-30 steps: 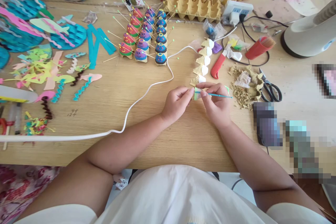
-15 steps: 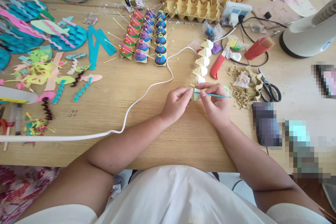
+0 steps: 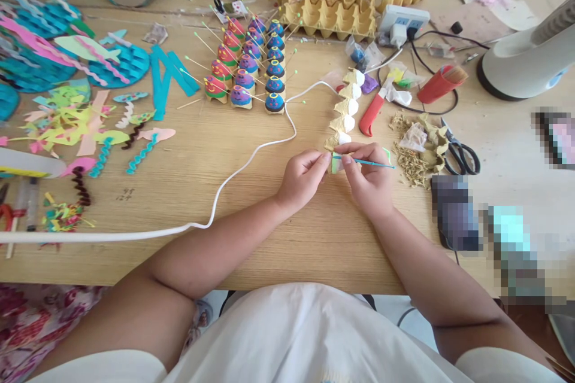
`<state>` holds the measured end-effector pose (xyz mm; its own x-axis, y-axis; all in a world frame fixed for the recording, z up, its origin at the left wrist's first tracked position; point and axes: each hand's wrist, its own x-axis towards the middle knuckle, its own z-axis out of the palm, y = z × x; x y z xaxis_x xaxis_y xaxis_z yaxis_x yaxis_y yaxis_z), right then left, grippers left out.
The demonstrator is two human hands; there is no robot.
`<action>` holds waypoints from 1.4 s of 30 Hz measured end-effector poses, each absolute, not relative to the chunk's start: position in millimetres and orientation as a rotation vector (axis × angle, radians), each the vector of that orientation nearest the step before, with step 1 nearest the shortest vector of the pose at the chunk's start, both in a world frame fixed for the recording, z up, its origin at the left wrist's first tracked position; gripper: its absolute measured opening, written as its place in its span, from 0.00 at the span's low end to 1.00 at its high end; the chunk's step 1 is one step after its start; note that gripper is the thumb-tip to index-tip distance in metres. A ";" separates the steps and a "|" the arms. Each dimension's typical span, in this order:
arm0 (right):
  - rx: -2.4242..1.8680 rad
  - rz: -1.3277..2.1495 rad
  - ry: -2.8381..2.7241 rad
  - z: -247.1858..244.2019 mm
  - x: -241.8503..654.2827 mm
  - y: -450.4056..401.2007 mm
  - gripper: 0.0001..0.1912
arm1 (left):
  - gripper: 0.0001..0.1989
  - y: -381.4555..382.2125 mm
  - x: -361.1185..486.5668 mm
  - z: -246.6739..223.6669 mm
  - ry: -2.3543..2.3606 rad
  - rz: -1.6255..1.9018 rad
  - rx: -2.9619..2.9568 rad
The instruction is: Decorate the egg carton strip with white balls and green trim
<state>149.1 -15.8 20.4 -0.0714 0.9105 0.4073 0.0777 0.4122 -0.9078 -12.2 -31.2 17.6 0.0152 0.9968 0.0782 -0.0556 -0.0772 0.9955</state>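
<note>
A strip of egg carton (image 3: pixel 340 124) runs away from me, its cups coated on the right side with white clay. Its near end is pinched in my left hand (image 3: pixel 302 179), where a pale green patch (image 3: pixel 335 164) shows between the hands. My right hand (image 3: pixel 372 182) closes on a thin blue modelling tool (image 3: pixel 375 163), held almost level, its left end at the green patch. The fingers of my right hand also rest against the near cup. The exact contact of the tool's tip is too small to make out.
Painted egg-carton rows (image 3: pixel 244 78) with pins stand left of the strip. A red cutter (image 3: pixel 371 116), scissors (image 3: pixel 462 152) and carton scraps (image 3: pixel 411 161) lie to the right. A white cable (image 3: pixel 233 173) crosses the table. Paper cut-outs (image 3: pixel 76 122) cover the left side.
Both hands keep their hold at the near end of the strip. The blue tool has barely shifted; nothing else has visibly moved.
</note>
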 end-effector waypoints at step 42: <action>-0.897 0.825 -1.327 19.7 148.3 -10.5 0.13 | 0.17 -15.4 -8.7 25.5 0.872 1.236 0.516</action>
